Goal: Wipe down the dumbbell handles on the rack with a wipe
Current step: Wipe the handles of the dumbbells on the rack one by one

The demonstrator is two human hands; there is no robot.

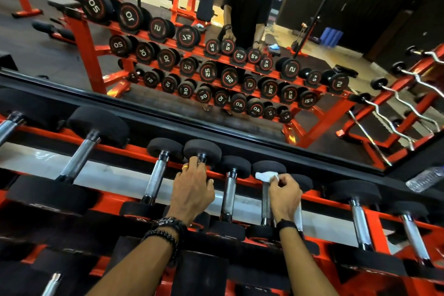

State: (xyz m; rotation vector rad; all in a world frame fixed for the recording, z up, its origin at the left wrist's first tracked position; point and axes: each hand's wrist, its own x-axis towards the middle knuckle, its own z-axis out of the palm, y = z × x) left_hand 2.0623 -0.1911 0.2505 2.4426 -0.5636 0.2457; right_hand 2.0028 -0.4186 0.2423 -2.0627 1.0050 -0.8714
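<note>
Your right hand (284,196) pinches a white wipe (265,176) between thumb and curled fingers, pressing it against the far end of a chrome dumbbell handle (266,204), just below that dumbbell's far black head; a strip of the wipe also hangs down on the right side of your hand. Your left hand (193,191) rests over the neighbouring dumbbell two places to the left, its fingers curled around the handle near the far head (202,151), a ring showing on one finger. Between your two hands lies another dumbbell (229,196), untouched. All of these sit in a row across the top tier of the orange rack (371,217), handles running from its near rail to its far rail, with larger dumbbells toward the rack's left end and two more chrome handles toward its right end. Bead bracelets circle your left wrist and a dark band your right. Beyond the rack's far edge a mirror (168,60) reflects the rack's numbered dumbbell heads. A plastic bottle (425,179) lies past the rack's far right corner.
</note>
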